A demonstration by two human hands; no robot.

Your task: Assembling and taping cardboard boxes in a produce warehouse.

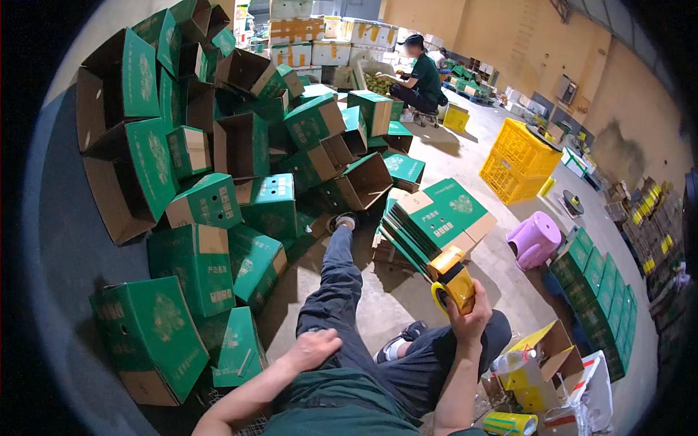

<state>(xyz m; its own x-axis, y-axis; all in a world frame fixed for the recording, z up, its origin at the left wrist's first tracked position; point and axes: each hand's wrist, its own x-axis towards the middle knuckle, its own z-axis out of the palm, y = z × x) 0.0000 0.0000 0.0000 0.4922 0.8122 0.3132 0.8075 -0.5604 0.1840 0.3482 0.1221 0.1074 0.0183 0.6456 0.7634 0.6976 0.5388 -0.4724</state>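
My right hand [471,314] grips a yellow tape dispenser [456,280], raised above my bent right knee. Just beyond the dispenser stands a stack of flattened green cardboard cartons [451,211], leaning at a slant. My left hand [313,349] rests on my left thigh, fingers loosely laid and holding nothing that I can see. To the left, a large heap of made-up green cartons [193,265] reaches from beside my left leg to well above my height. Several of them lie with their brown insides showing, such as the carton [363,182] past my left foot.
A lilac stool [534,238] and stacked yellow crates [518,161] stand to the right. Nearby are a row of bundled green cartons [596,298], an opened brown box [542,363] and a yellow-green roll [509,424]. Farther off, a person [422,80] sits by a bin.
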